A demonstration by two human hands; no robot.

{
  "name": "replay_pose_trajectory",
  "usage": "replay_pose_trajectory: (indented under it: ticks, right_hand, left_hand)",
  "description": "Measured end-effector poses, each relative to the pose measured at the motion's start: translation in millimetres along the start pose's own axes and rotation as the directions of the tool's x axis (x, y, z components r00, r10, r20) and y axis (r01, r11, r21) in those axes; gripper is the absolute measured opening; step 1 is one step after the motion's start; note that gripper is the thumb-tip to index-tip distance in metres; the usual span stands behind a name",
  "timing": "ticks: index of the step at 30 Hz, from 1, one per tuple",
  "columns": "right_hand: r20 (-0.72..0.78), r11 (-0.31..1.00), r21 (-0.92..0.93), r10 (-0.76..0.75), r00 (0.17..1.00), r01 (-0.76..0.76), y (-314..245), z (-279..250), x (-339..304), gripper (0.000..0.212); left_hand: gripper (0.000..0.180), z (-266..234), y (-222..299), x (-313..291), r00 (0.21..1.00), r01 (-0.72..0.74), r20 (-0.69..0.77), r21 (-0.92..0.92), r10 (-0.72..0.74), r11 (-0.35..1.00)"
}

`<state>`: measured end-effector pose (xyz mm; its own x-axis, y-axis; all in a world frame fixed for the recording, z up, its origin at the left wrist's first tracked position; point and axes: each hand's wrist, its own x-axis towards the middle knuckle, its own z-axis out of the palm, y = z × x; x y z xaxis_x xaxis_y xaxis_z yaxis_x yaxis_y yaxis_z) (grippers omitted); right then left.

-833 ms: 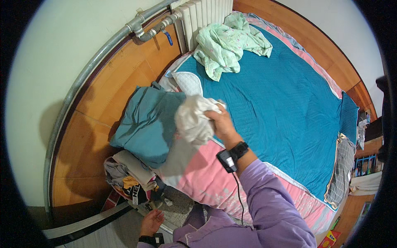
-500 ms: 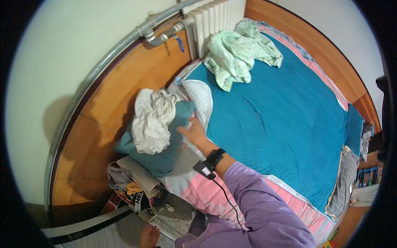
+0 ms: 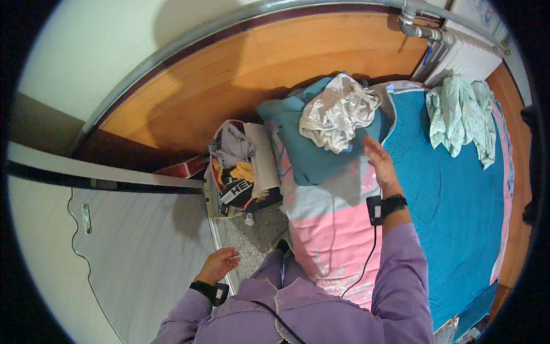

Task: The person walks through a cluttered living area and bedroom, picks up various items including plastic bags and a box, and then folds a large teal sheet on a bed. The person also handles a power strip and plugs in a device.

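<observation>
My right hand (image 3: pixel 380 161) hovers over the bed's edge, holding nothing, its fingers stretched out. It is nearest to a crumpled white cloth (image 3: pixel 338 114), perhaps a garment, that lies on a teal pillow or folded cloth (image 3: pixel 306 163). Under these is a pink and grey patterned bed cover (image 3: pixel 326 229). My left hand (image 3: pixel 219 265) is low at the left, in front of the pale door, bare of any object, with its fingers loosely extended. Each wrist carries a black strap with a small box.
A bin of clothes (image 3: pixel 235 166) stands between bed and wall. A teal sheet (image 3: pixel 447 229) covers the bed's right part, and a pale green cloth (image 3: pixel 461 112) lies near the radiator (image 3: pixel 470 54). A grey pipe runs along the wall. A pale sliding door (image 3: pixel 143 252) is at left.
The view has swung left, so the bed shifts right and more of the door shows. My right hand has drawn back slightly from the pillow and cloth. My left hand has come further into view.
</observation>
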<state>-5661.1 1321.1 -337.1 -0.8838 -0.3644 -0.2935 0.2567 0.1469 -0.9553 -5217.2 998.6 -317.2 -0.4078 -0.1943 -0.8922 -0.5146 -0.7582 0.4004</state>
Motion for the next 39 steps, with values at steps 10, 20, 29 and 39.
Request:
replay_pose_trajectory:
  ticks: [10,20,29,39]
  right_hand:
    - [0.311,0.919,0.026,0.366,0.877,-0.392,31,57,-203,0.045]
    - [-0.159,0.846,0.342,0.481,0.862,-0.409,43,34,-432,0.038]
    - [-0.509,0.566,0.819,0.645,0.570,0.090,95,77,-649,0.028]
    - [-0.628,0.329,0.666,0.731,0.267,0.669,142,176,-908,0.020]
  left_hand:
    - [0.026,9,36,-11,0.986,-0.046,0.160,-0.017,0.048,0.999]
    - [0.019,121,42,29,0.852,0.160,0.422,0.358,-0.312,0.920]
    - [0.015,229,-44,-18,0.730,0.031,0.461,0.715,-0.504,0.699]
    - [0.012,241,-312,-171,0.437,-0.066,0.346,0.933,-0.831,0.354]
